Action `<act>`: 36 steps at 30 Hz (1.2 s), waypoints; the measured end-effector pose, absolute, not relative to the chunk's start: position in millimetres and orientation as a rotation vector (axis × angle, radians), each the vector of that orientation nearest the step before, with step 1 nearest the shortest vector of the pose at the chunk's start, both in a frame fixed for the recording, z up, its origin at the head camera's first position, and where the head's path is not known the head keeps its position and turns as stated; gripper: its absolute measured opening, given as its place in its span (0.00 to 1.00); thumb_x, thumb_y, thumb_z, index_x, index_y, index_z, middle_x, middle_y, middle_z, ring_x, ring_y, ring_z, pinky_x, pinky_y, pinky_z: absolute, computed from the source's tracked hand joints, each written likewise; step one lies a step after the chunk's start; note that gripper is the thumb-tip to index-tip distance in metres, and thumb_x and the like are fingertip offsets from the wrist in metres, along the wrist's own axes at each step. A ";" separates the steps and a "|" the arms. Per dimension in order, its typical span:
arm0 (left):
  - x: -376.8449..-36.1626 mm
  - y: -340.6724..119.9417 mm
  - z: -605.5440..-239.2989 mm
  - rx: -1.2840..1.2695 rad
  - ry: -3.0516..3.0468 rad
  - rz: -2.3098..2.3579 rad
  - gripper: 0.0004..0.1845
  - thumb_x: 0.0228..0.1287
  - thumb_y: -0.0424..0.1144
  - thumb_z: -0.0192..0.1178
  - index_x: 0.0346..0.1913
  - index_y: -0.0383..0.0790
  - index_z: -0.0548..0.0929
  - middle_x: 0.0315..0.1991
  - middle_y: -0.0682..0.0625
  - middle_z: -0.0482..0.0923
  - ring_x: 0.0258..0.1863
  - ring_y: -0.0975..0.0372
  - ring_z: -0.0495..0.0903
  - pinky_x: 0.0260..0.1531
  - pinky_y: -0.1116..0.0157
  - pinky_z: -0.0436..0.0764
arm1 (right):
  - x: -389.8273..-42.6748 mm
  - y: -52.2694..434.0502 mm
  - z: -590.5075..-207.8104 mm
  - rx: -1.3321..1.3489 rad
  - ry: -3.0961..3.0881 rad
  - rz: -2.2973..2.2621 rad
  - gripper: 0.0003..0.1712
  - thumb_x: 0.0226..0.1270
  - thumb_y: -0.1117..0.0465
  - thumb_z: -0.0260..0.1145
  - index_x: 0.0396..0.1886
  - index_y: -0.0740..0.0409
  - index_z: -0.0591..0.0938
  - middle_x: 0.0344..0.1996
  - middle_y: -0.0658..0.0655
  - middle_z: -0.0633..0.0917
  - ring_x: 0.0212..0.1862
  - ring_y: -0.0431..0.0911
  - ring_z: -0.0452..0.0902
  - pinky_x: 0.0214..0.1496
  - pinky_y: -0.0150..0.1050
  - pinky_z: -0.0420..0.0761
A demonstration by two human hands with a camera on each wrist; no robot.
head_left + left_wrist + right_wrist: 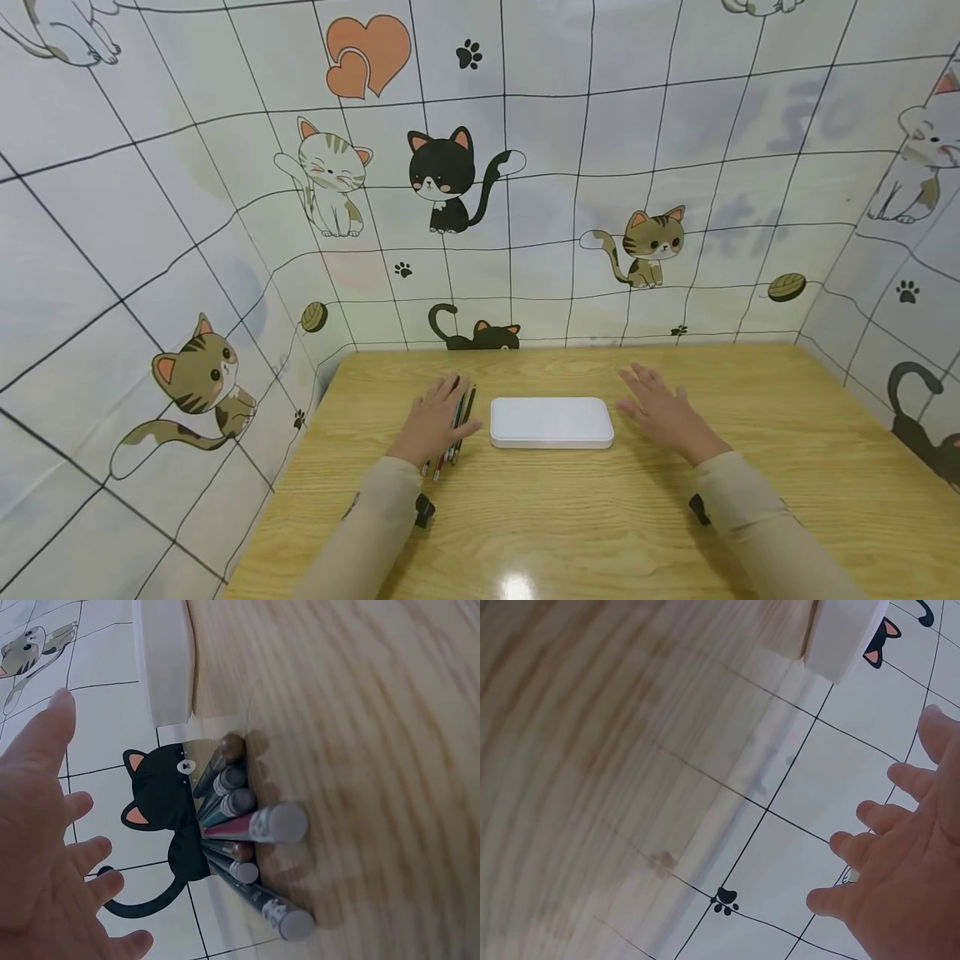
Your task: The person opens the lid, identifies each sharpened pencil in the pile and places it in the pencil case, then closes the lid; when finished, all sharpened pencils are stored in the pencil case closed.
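Note:
A white rectangular case with rounded corners lies at the middle of the table. Left of it lies a bunch of several pencils, their eraser ends toward me. My left hand hovers over the pencils with its fingers spread, and partly hides them in the head view. In the left wrist view the pencils' ends show beside the hand, with nothing in its grasp. To the right of the case, my right hand is held above the table, fingers spread and holding nothing.
The wooden table runs back to a wall covering printed with cats and grid lines. The covering also stands along the left and right sides. Dark wrist devices sit at both cuffs.

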State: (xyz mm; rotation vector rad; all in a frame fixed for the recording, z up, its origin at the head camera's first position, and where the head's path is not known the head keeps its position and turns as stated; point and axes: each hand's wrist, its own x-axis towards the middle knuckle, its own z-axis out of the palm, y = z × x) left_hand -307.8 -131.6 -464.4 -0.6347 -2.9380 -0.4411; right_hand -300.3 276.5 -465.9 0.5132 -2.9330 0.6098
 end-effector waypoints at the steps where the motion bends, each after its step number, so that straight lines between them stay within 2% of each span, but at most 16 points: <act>1: -308.4 -130.8 -465.6 -0.635 -2.944 -0.437 0.42 0.72 0.61 0.58 0.81 0.47 0.57 0.80 0.41 0.51 0.78 0.42 0.51 0.67 0.32 0.58 | -300.1 275.2 -465.9 0.522 -2.935 0.618 0.39 0.82 0.42 0.48 0.81 0.61 0.55 0.79 0.72 0.50 0.77 0.72 0.40 0.62 0.84 0.36; 10: -311.1 -123.9 -470.2 -0.689 -2.953 -0.468 0.43 0.72 0.60 0.58 0.80 0.41 0.58 0.80 0.40 0.51 0.78 0.42 0.51 0.67 0.32 0.58 | -300.5 264.4 -467.2 0.570 -2.948 0.684 0.38 0.83 0.44 0.49 0.81 0.61 0.55 0.78 0.72 0.51 0.77 0.73 0.41 0.64 0.83 0.37; 18: -311.9 -118.5 -469.8 -0.683 -3.011 -0.513 0.45 0.70 0.65 0.57 0.80 0.45 0.58 0.81 0.44 0.47 0.78 0.42 0.50 0.67 0.30 0.53 | -302.0 257.5 -470.4 0.590 -3.004 0.745 0.39 0.83 0.46 0.51 0.81 0.61 0.53 0.79 0.70 0.48 0.78 0.71 0.38 0.66 0.80 0.35; 24: -312.6 -115.7 -472.6 -0.700 -3.071 -0.506 0.46 0.70 0.66 0.55 0.82 0.46 0.54 0.82 0.43 0.43 0.79 0.42 0.45 0.68 0.30 0.52 | -300.9 254.4 -472.1 0.623 -3.020 0.776 0.39 0.82 0.46 0.53 0.81 0.61 0.56 0.79 0.71 0.49 0.77 0.72 0.40 0.65 0.82 0.38; 32: -318.3 -109.2 -475.7 -0.782 -3.033 -0.450 0.45 0.70 0.65 0.56 0.80 0.43 0.57 0.81 0.39 0.49 0.78 0.42 0.50 0.68 0.34 0.59 | -302.9 253.5 -472.1 0.641 -3.038 0.775 0.39 0.81 0.46 0.54 0.80 0.62 0.57 0.79 0.71 0.49 0.78 0.71 0.41 0.64 0.82 0.41; 36: -321.5 -105.4 -479.6 -0.805 -3.050 -0.419 0.46 0.69 0.66 0.57 0.80 0.43 0.58 0.80 0.40 0.49 0.78 0.42 0.51 0.67 0.33 0.59 | -304.1 252.1 -472.4 0.689 -3.049 0.775 0.40 0.81 0.46 0.55 0.80 0.65 0.56 0.79 0.72 0.49 0.77 0.71 0.42 0.66 0.80 0.46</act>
